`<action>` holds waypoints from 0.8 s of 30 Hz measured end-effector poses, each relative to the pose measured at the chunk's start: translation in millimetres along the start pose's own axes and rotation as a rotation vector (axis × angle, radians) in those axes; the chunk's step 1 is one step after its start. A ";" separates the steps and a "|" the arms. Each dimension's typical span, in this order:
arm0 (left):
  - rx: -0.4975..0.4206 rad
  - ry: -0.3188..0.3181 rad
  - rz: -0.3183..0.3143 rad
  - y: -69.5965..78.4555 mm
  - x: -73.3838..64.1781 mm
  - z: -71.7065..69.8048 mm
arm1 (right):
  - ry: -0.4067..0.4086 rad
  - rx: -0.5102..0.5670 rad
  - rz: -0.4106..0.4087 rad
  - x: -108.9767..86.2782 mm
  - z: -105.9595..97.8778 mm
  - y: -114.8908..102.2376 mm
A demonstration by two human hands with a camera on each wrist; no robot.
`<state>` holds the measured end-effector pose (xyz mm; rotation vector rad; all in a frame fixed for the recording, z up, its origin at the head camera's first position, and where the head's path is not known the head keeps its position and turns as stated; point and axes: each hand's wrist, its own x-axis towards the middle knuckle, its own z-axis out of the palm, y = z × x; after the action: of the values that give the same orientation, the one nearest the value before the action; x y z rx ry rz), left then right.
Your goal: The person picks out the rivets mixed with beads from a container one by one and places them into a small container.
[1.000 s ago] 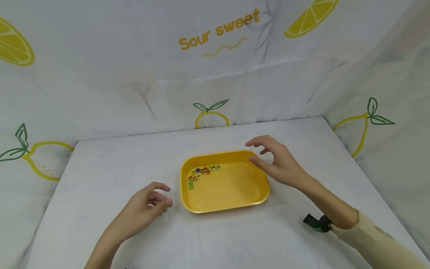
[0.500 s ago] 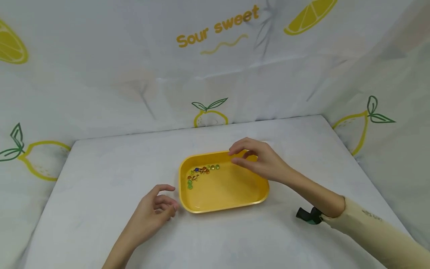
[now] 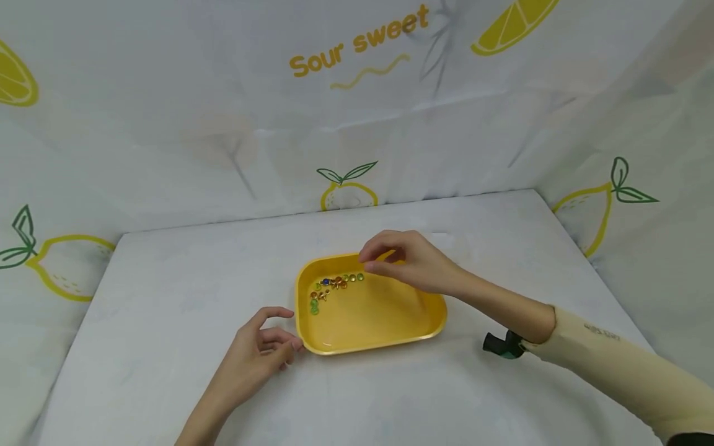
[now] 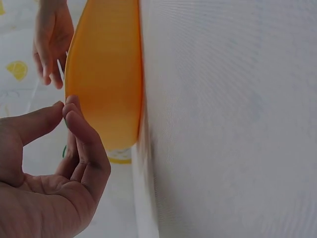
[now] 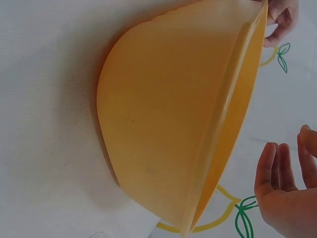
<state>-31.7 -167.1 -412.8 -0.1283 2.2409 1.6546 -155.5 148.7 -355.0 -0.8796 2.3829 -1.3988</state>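
Small glossy multicoloured beads (image 3: 338, 282), far-left inside shallow yellow plastic tray (image 3: 379, 316).
Right hand (image 3: 413, 263) above tray, thumb and fingers parted, nothing seen held: judged approach; next likely needs a fine pinch. Left hand (image 3: 253, 354) loosely curled at tray's near-left corner.

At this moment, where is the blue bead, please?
In the head view, the blue bead lies inside the yellow tray, near its far left corner, just left of a gold-and-orange cluster.
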 end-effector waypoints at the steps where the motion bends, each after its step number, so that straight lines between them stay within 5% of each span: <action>1: -0.004 0.000 -0.002 -0.1 0.3 0.2 | -0.006 0.001 0.001 1.6 1.0 0.5; 24: -0.044 -0.059 -0.012 0.4 4.3 1.6 | -0.231 0.064 0.030 38.0 24.4 -7.9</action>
<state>-35.4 -164.9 -414.3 -0.1017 2.1575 1.6799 -170.7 105.6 -357.3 -0.9293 2.1598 -1.2790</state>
